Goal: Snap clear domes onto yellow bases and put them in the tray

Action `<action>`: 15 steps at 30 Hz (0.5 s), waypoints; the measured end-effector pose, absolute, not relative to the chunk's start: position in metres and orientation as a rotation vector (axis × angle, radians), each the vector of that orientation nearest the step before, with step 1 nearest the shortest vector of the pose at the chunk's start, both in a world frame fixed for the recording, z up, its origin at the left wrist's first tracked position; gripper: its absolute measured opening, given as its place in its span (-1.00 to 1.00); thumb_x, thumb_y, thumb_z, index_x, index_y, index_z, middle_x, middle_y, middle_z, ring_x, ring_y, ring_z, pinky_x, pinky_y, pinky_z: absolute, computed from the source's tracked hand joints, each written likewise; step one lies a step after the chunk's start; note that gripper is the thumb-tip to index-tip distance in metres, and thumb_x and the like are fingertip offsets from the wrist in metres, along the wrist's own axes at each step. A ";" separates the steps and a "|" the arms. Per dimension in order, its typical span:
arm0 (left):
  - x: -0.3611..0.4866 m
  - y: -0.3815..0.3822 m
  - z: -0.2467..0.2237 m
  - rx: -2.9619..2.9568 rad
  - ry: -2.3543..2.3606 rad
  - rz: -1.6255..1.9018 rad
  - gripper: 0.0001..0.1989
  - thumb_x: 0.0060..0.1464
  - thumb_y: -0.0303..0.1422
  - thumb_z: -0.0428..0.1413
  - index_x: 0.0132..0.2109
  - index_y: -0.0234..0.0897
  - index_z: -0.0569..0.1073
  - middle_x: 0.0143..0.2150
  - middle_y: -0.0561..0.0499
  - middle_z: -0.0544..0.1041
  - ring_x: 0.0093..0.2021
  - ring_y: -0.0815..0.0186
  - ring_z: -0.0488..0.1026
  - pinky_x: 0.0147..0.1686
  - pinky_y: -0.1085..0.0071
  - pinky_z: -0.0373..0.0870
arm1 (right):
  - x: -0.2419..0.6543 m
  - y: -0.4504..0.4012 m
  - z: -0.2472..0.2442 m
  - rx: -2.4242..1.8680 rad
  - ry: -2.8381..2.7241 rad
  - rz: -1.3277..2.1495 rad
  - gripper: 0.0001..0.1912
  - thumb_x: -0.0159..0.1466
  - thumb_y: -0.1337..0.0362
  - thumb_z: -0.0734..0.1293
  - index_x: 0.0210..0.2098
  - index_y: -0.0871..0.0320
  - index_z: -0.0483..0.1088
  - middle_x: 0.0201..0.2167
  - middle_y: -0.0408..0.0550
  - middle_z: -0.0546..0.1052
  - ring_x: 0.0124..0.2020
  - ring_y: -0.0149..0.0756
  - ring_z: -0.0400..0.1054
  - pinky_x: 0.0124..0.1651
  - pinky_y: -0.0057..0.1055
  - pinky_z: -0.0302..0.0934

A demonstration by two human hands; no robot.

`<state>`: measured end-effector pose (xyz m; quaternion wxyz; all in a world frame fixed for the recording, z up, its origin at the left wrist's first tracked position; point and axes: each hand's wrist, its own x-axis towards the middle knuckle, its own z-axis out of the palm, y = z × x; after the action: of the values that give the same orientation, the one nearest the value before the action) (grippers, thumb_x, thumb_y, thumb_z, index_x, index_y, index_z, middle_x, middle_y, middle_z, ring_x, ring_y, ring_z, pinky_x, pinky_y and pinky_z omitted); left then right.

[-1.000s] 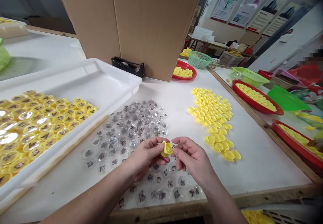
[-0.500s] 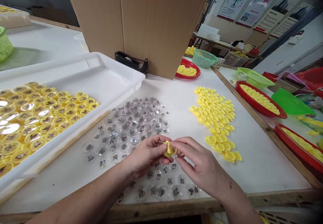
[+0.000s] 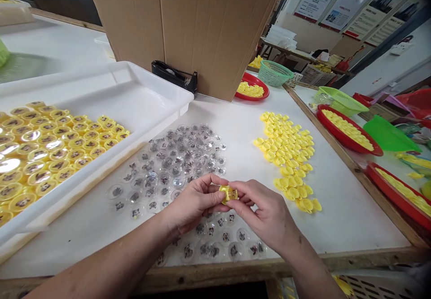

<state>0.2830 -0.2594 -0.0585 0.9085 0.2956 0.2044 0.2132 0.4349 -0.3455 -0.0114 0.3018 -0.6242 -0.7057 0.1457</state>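
Head view: your right hand (image 3: 264,204) has just closed its fingers (image 3: 241,186) onto the yellow cup (image 3: 229,194) that your left hand (image 3: 193,201) pinches tight above the clear printed discs (image 3: 178,182), likely pressing parts together.

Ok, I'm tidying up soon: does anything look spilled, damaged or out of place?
One oddity: a dark speck on the white table, left of the clear printed covers, stands out against the pale surface. Dirt or a mark, I can't tell.

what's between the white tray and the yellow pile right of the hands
Head view: clear pieces, then bare table; nearer, left hand and right hand holding a yellow piece.
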 end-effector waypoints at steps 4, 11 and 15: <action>0.285 -0.261 -0.060 0.618 0.409 0.472 -0.71 -0.10 -0.45 0.29 -0.20 -0.35 0.41 -0.32 0.01 0.52 -0.35 0.42 0.49 -0.32 0.50 0.45 | 0.436 -0.344 -0.015 -1.681 -1.900 0.214 -0.79 0.24 0.33 0.31 -0.12 0.12 0.36 -0.40 -0.12 0.42 -0.39 -0.39 0.35 -0.35 -0.45 0.25; 0.284 -0.261 -0.060 0.751 0.427 0.503 -0.71 -0.09 -0.41 0.28 -0.20 -0.35 0.41 -0.30 -0.01 0.51 -0.32 0.39 0.46 -0.28 0.42 0.43 | 0.438 -0.350 -0.015 -1.672 -1.954 0.278 -0.66 0.25 0.39 0.28 0.03 0.12 0.27 -0.28 -0.08 0.43 -0.29 -0.39 0.37 -0.25 -0.47 0.28; 0.285 -0.261 -0.059 0.769 0.445 0.483 -0.60 -0.10 -0.42 0.28 -0.08 -0.30 0.39 -0.28 0.00 0.51 -0.31 0.38 0.47 -0.22 0.37 0.41 | 0.441 -0.349 -0.014 -1.727 -1.948 0.300 -0.69 0.22 0.41 0.31 -0.05 0.07 0.31 -0.30 -0.12 0.45 -0.31 -0.37 0.38 -0.28 -0.46 0.28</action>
<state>0.2846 -0.2612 -0.0588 0.8749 0.3683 0.2132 0.2312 0.4405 -0.3494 -0.0136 0.2577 -0.6368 -0.7182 0.1105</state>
